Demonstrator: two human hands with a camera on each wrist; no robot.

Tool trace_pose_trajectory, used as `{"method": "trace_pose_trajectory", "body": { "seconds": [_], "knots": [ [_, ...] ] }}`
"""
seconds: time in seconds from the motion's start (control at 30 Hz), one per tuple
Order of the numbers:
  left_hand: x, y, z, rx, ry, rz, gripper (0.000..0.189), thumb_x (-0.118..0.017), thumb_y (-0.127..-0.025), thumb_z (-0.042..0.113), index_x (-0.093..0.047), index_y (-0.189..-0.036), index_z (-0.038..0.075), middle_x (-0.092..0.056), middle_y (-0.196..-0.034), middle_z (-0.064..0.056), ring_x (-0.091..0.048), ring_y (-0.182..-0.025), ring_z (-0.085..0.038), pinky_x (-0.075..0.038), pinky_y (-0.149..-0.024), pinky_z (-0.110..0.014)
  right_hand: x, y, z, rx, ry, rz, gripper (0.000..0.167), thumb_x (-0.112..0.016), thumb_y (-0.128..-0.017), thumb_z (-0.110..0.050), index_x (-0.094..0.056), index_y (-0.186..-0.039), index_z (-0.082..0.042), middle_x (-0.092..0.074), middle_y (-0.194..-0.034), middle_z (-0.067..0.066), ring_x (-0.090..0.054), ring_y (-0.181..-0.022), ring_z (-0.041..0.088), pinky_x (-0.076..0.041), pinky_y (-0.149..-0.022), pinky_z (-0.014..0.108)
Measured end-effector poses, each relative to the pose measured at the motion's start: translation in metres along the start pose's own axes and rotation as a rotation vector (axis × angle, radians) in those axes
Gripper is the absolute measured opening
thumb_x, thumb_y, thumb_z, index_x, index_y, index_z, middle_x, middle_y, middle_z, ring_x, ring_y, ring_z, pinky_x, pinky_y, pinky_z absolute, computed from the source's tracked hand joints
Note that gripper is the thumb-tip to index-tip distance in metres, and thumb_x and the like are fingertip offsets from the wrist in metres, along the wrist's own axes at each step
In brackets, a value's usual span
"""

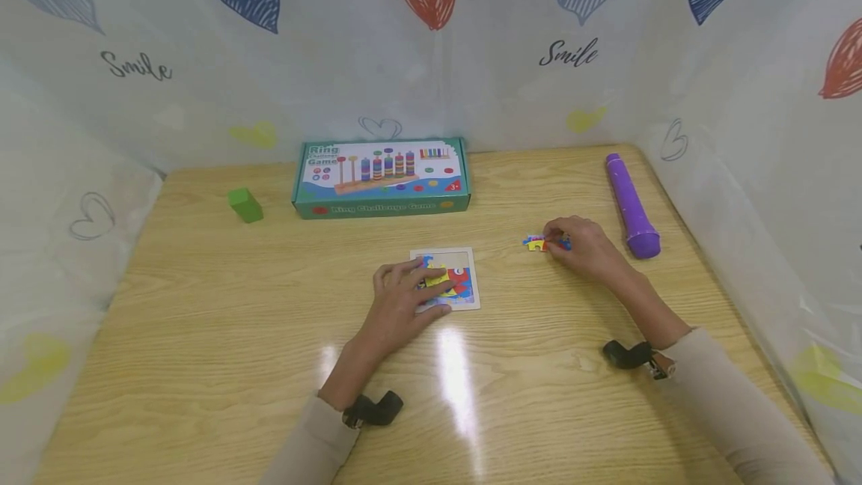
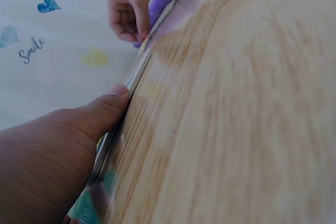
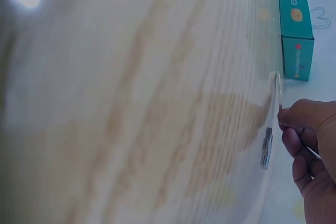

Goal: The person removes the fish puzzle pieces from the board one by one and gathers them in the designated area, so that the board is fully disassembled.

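Note:
My left hand (image 1: pixel 402 299) rests with spread fingers on a small jigsaw puzzle in a pale square frame (image 1: pixel 476 279). Red, yellow and blue pieces show between the fingers, while the frame's upper part has a bare patch. In the left wrist view the thumb (image 2: pixel 107 109) lies along the frame's edge. Further right, my right hand (image 1: pixel 586 247) pinches a flat puzzle piece (image 1: pixel 536 244), yellow with some red and blue, between thumb and forefinger. Under that hand lie more puzzle pieces (image 3: pixel 266 148), partly hidden in the head view.
A green Ring Challenge Game box (image 1: pixel 384 209) stands at the back of the wooden table (image 1: pixel 222 365). To its left is a green block (image 1: pixel 245 205). A purple toy microphone (image 1: pixel 631 204) lies near the right edge. White curtains (image 1: pixel 485 88) with hearts border the table.

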State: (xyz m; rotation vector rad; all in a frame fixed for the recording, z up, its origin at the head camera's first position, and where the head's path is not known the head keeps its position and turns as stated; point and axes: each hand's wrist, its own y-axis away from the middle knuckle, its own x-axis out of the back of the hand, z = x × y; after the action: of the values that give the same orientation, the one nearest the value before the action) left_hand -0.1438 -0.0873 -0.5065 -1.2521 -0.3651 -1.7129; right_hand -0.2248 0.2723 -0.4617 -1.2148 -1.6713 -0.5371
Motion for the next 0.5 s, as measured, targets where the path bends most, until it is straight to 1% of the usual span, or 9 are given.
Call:
{"method": "trace_pose_trajectory", "body": {
  "seconds": [0.17, 0.27, 0.37, 0.5],
  "knots": [
    [-0.0007, 0.0001, -0.0008, -0.01, -0.003, 0.008, 0.04, -0.064, -0.096, 0.048, -0.067, -0.133, 0.032, -0.057, -0.14, 0.004, -0.034, -0.141, -0.029, -0.018, -0.107, -0.059, -0.0006, 0.0006, 0.0001, 0.006, -0.007, -0.006, 0.013, -0.073, -0.087, 0.002, -0.07, -0.099, 0.0, -0.071, -0.09, 0.01, -0.066, -0.086, 0.028, -0.049, -0.083, 0.05],
    [-0.0008, 0.0003, -0.0013, -0.008, -0.005, 0.013, 0.04, -0.064, -0.095, 0.047, -0.067, -0.133, 0.032, -0.057, -0.14, 0.004, -0.035, -0.141, -0.029, -0.019, -0.106, -0.059, -0.0015, -0.0002, 0.0002, 0.018, -0.011, -0.005, 0.013, -0.074, -0.086, 0.003, -0.07, -0.098, 0.0, -0.071, -0.089, 0.01, -0.065, -0.085, 0.028, -0.046, -0.085, 0.052],
    [-0.0002, 0.0008, -0.0015, -0.004, 0.004, 0.008, 0.04, -0.064, -0.096, 0.047, -0.067, -0.133, 0.031, -0.057, -0.14, 0.004, -0.035, -0.141, -0.029, -0.018, -0.107, -0.059, -0.0026, -0.0007, 0.0011, 0.03, -0.015, -0.003, 0.013, -0.074, -0.085, 0.004, -0.07, -0.097, 0.0, -0.071, -0.088, 0.009, -0.065, -0.083, 0.027, -0.046, -0.085, 0.052],
    [-0.0007, 0.0013, -0.0019, -0.01, 0.011, 0.01, 0.04, -0.063, -0.097, 0.047, -0.067, -0.133, 0.031, -0.056, -0.141, 0.003, -0.034, -0.14, -0.03, -0.018, -0.106, -0.059, -0.0019, -0.0005, 0.0012, 0.046, -0.006, 0.014, 0.01, -0.073, -0.086, 0.002, -0.07, -0.095, -0.001, -0.07, -0.086, 0.007, -0.064, -0.082, 0.026, -0.046, -0.08, 0.047]
  ]
}}
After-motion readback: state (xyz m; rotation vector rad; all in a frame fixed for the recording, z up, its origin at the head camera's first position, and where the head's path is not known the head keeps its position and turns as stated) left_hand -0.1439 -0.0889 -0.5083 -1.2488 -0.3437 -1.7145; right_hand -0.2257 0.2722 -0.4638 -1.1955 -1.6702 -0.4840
